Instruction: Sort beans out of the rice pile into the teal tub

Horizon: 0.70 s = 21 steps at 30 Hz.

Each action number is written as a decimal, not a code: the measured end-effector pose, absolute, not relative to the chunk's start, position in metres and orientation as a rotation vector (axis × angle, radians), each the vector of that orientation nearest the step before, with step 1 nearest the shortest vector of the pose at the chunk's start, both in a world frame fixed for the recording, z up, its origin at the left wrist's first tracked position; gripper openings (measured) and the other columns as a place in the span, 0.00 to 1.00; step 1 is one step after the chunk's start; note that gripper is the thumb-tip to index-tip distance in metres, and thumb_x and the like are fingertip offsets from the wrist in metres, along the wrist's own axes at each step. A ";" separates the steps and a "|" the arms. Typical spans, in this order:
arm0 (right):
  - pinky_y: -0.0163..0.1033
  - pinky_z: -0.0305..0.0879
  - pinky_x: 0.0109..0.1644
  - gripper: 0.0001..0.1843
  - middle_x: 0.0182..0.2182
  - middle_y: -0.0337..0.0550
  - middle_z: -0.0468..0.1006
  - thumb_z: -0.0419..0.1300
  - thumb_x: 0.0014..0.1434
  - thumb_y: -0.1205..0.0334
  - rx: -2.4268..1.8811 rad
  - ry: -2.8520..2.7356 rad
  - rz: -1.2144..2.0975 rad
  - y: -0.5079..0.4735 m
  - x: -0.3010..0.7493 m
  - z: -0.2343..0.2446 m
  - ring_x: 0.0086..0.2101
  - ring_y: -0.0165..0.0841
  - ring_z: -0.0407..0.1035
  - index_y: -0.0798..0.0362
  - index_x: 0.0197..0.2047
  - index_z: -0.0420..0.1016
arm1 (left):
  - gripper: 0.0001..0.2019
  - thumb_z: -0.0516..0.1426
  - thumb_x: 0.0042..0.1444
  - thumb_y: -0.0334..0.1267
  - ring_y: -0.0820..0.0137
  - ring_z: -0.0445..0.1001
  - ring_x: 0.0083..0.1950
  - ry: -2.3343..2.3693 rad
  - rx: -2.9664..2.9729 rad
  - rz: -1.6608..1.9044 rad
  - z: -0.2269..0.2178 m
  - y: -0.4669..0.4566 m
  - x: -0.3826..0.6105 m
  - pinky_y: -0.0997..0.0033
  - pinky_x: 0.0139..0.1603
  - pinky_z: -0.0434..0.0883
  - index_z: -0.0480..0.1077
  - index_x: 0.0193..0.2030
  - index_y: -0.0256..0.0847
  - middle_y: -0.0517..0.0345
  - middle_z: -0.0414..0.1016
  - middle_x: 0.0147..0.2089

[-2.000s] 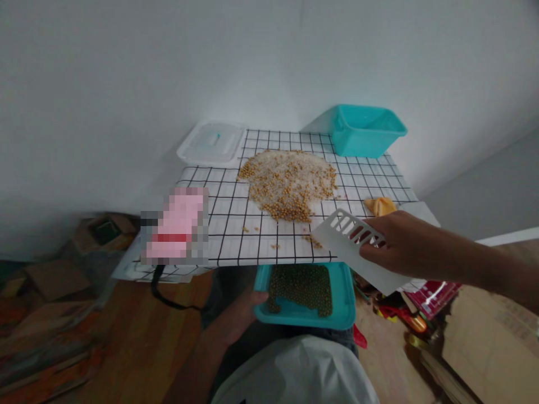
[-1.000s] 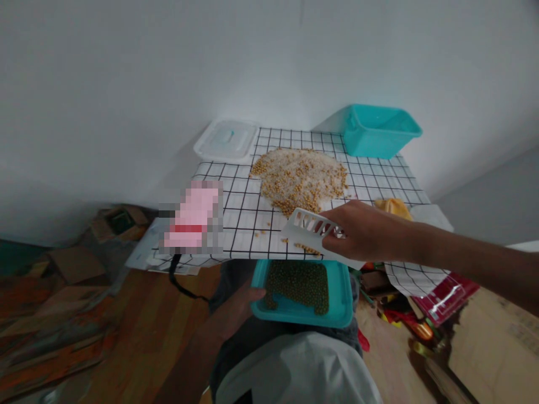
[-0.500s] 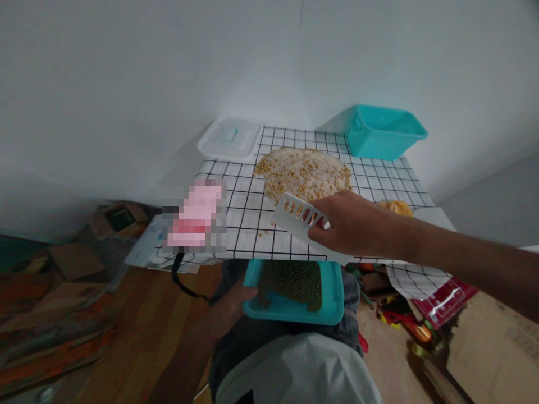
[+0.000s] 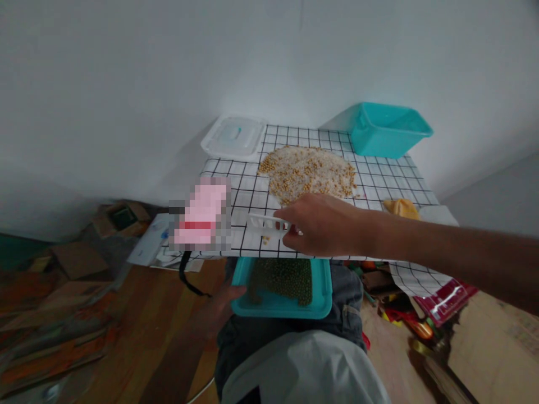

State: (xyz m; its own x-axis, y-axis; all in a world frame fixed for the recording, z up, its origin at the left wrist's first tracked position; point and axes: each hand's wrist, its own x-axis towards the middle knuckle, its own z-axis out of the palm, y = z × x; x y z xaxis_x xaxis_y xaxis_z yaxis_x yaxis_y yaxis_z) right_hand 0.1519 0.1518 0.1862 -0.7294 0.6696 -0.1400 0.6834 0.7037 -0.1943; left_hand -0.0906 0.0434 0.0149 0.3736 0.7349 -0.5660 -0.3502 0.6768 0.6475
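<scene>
My right hand is closed on a flat white plastic scraper with slots, low over the front part of the checked cloth. A few yellow grains lie just below it. Behind is a spread pile of yellow beans mixed with pale, rice-like grains. My left hand grips the left rim of a teal plastic container, its thumb over the edge. Small green beans cover much of the inside. This container sits over my lap, against the table's front edge.
A second teal container stands at the back right, a translucent lid at the back left. A blurred pink object lies at the left edge with a black strap. A yellow cloth is at the right. Boxes crowd the floor.
My right hand has moved left with the scraper, which is now tilted and seen more edge-on. The teal container on my lap has shifted slightly left with my left hand.
</scene>
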 end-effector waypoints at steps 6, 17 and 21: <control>0.37 0.54 0.33 0.10 0.34 0.46 0.80 0.56 0.59 0.62 1.049 2.810 -0.450 0.126 0.159 0.196 0.32 0.34 0.72 0.52 0.41 0.77 | 0.14 0.62 0.55 0.39 0.54 0.81 0.47 0.925 0.430 0.708 0.005 0.042 -0.095 0.56 0.52 0.73 0.78 0.48 0.43 0.54 0.85 0.37; 0.38 0.61 0.39 0.13 0.35 0.44 0.81 0.54 0.59 0.64 1.351 2.699 -0.411 0.138 0.245 0.193 0.36 0.34 0.74 0.50 0.42 0.79 | 0.07 0.62 0.54 0.40 0.59 0.79 0.39 0.915 0.539 0.743 0.016 0.040 -0.075 0.61 0.52 0.71 0.80 0.28 0.45 0.58 0.83 0.30; 0.36 0.60 0.36 0.10 0.31 0.43 0.80 0.54 0.57 0.64 1.227 2.732 -0.451 0.160 0.242 0.186 0.31 0.31 0.72 0.53 0.35 0.78 | 0.08 0.62 0.56 0.40 0.62 0.79 0.36 0.942 0.591 0.681 0.007 0.037 -0.073 0.63 0.51 0.71 0.81 0.31 0.42 0.56 0.84 0.30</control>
